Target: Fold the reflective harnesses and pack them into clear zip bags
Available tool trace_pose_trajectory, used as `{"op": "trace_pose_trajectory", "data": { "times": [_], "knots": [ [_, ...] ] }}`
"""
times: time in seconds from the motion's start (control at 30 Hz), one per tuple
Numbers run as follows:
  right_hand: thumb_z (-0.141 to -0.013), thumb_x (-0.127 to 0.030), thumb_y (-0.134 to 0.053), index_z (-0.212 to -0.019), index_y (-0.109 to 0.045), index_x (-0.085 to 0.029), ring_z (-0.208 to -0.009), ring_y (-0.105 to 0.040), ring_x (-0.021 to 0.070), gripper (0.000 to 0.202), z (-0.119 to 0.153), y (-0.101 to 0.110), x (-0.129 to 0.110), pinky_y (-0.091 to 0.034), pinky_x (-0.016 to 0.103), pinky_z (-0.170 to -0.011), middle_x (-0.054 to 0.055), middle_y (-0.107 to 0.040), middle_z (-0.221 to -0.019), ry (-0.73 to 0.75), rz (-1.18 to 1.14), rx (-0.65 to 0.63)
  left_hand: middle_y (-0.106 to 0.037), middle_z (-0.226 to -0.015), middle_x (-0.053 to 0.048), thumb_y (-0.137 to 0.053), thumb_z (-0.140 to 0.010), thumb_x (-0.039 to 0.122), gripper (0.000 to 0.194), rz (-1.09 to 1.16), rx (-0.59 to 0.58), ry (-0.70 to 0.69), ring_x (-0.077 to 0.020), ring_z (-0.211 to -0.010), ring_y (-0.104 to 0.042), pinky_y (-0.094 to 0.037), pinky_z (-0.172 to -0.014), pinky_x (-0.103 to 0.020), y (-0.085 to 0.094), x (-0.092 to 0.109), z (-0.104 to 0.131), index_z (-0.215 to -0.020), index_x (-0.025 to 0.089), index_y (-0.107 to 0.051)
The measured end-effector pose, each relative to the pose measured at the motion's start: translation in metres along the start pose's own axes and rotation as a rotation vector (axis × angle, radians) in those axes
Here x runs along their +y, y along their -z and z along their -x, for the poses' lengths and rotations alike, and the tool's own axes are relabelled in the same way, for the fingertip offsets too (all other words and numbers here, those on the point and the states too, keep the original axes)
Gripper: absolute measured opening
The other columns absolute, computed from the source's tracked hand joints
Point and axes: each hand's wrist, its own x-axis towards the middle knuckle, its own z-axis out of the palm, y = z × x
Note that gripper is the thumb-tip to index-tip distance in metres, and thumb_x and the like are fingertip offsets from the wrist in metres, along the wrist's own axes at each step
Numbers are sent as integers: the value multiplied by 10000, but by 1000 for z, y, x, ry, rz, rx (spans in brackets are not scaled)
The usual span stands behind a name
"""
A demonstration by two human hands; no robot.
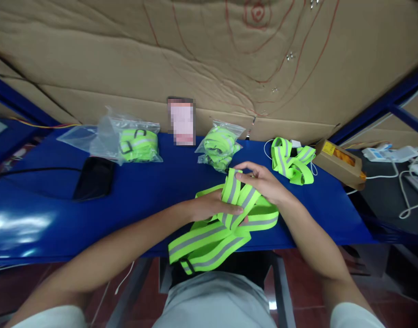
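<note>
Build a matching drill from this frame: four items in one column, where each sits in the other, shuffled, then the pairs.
Items
1. loose reflective strap
2. bagged strap bundle
3. black pouch
4. cardboard box

Places
A. flat on the blue table, far left, in front of the clear bags
B. held between the left hand and right hand, trailing over the near table edge
C. right end of the table, lying at an angle
D. back of the table, left of the blurred card

Pairs: 1-B, 2-D, 3-A, 4-C
</note>
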Motion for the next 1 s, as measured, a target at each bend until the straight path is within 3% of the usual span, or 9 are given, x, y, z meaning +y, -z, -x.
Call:
{"op": "trace_pose_trajectory", "data": {
  "times": [0.1, 0.37, 0.47, 0.57, 0.63, 0.73, 0.83, 0.9, 1.0],
  "knots": [
    [-811, -542, -772, -1165, -655, -250, -446, -494, 94, 474, 2, -3, 0, -354, 204, -401, -59, -641, -647, -65, -108, -85, -796, -942, -98, -847, -795, 366, 375, -93, 26, -23, -230, -860, -756, -591, -753, -309, -1, -1, 4, -1096, 171, -740],
    [-808, -497, -771, -1122, -685, -221, -322, -350, 53, 427, -4, -7, 13, -205, 214, -297, -71, -620, -623, -222, -360, -189, -780, -1117, -119, -869, -762, 329, 449, -129, 44, -99, -277, -1058, -742, -577, -909, -363, -12, -1, 7, -1165, 186, -732],
    [-848, -520, -720, -1082, -710, -212, -402, -446, 82, 387, -8, -8, 18, -314, 220, -371, -46, -645, -657, -103, -188, -117, -729, -1271, -141, -872, -753, 341, 495, -65, 80, -109, -295, -1124, -723, -579, -931, -384, -12, -7, 5, -1202, 193, -725],
    [-878, -479, -712, -1000, -753, -213, -737, -654, 150, 295, -7, -6, 16, -506, 257, -657, 18, -735, -893, 232, 154, 108, -756, -1189, -151, -850, -772, 350, 418, -35, 47, -80, -277, -989, -753, -597, -867, -390, -10, -10, 3, -1131, 163, -747],
    [-968, -474, -604, -1004, -782, -227, -917, -700, 195, 307, -1, -6, 11, -526, 301, -818, 43, -763, -1016, 360, 313, 126, -771, -1116, -137, -826, -792, 353, 371, -47, 40, -103, -263, -931, -752, -595, -849, -387, -8, -8, 3, -1100, 159, -753],
    [-1029, -500, -484, -1222, -751, -265, -1110, -712, 263, 405, 12, -9, 3, -534, 359, -929, 54, -748, -1226, 377, 451, -39, -777, -1033, -110, -803, -801, 364, 303, -145, 80, -147, -263, -939, -734, -576, -851, -367, -5, -3, 4, -1020, 158, -767],
    [-920, -555, -659, -1428, -616, -265, -1278, -636, 343, 587, 19, -19, 2, -507, 439, -1042, 89, -655, -1411, 394, 585, -76, -771, -893, -59, -867, -697, 310, 256, -223, 213, -130, -265, -930, -712, -557, -826, -336, -3, 0, 3, -876, 163, -758],
    [-887, -559, -703, -1419, -620, -257, -1251, -652, 350, 618, 20, -24, 4, -507, 450, -1041, 101, -684, -1365, 391, 623, -65, -758, -836, -32, -896, -629, 248, 263, -164, 280, -106, -246, -889, -703, -545, -799, -316, -3, -2, 3, -827, 165, -743],
    [-925, -533, -661, -1267, -714, -276, -995, -749, 282, 430, 18, -26, 5, -559, 355, -849, 48, -772, -1156, 346, 594, -48, -756, -820, -29, -901, -596, 201, 299, 160, 263, -50, -206, -785, -704, -530, -765, -296, -6, -4, 2, -846, 157, -742]
  ]
}}
